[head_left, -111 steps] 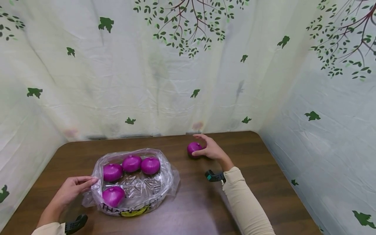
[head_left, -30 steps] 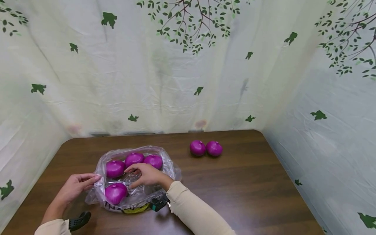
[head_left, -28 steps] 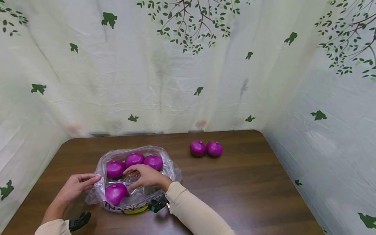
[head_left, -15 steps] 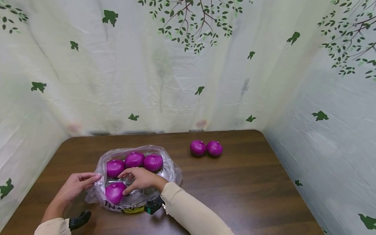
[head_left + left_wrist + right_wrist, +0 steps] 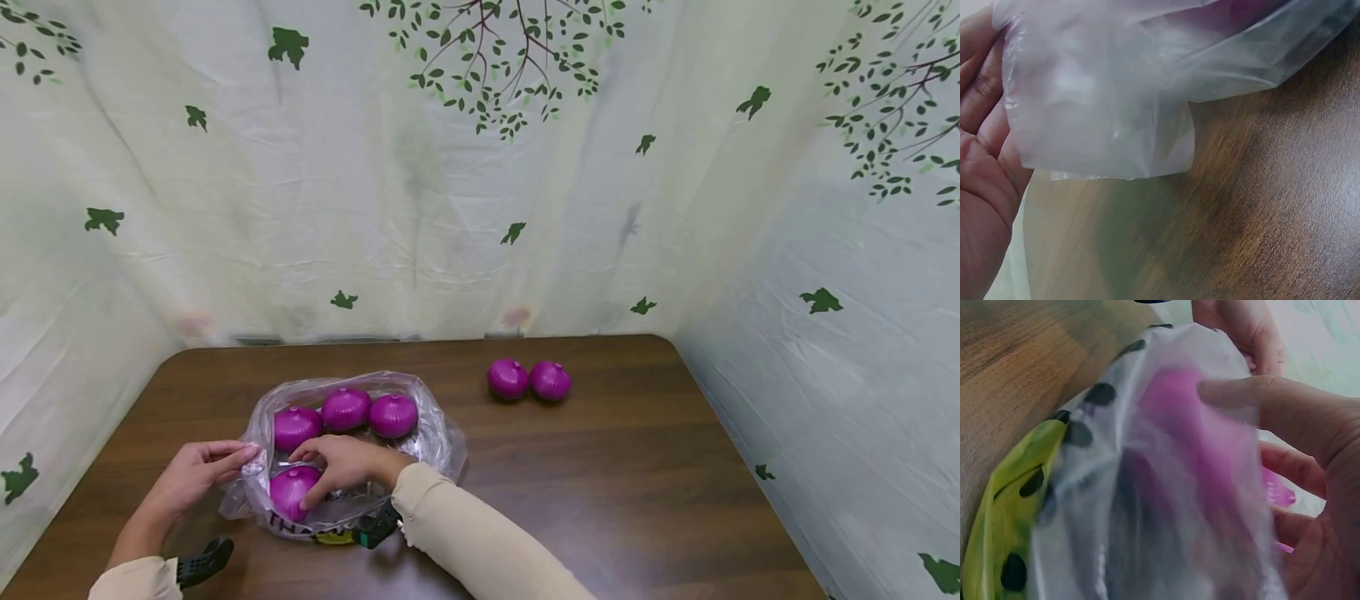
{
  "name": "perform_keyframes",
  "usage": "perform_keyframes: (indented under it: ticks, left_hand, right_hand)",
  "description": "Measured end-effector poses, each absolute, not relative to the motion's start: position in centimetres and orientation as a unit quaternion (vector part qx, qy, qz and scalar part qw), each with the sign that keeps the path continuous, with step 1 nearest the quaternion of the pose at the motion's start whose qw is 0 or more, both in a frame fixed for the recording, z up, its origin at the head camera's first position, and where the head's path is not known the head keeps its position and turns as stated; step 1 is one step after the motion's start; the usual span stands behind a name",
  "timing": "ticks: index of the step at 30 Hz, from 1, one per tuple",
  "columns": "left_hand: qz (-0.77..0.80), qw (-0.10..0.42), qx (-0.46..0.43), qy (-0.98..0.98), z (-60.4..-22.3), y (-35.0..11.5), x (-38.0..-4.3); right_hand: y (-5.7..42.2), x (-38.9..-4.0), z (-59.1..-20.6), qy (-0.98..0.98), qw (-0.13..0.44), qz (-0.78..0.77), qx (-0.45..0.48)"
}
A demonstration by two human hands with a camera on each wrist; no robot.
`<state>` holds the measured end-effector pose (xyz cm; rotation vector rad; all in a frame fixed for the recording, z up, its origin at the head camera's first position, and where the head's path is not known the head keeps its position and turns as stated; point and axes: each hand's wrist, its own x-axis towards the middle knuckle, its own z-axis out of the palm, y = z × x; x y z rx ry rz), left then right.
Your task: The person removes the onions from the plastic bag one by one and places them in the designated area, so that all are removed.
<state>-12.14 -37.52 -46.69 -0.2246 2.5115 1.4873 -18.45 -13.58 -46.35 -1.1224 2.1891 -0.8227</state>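
Observation:
A clear plastic bag (image 5: pixel 438 437) stands with its mouth spread wide on the table, with several purple onions inside. My left hand (image 5: pixel 191 479) pinches the bag's left rim; in the left wrist view the crumpled film (image 5: pixel 1097 112) hangs from the fingers. Inside the bag, my right hand (image 5: pixel 348 462) curls round the near-left onion (image 5: pixel 288 492), thumb on its near right side and fingers over its far side. The right wrist view shows that thumb against the onion (image 5: pixel 1175 409), partly behind the film. Fingertips on the far side are hidden there.
Two more purple onions, a left one (image 5: pixel 507 379) and a right one (image 5: pixel 551 381), sit side by side on the brown wooden table (image 5: pixel 637 467), right of the bag. A leaf-print curtain (image 5: pixel 420 183) hangs behind and along both sides.
A second onion now sits beside the first on the table. My right hand went back into the bag, then moved left and nearer onto the near-left onion. My left hand kept its pinch.

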Motion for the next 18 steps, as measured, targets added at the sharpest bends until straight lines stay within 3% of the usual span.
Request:
perform_keyframes:
  ticks: [18]
  left_hand:
    - [0.529,0.094,-0.066,0.841,-47.2,-37.8,-12.1]
  right_hand:
    - [-14.9,-17.8,-47.6,0.834,0.25,-0.246,-0.425]
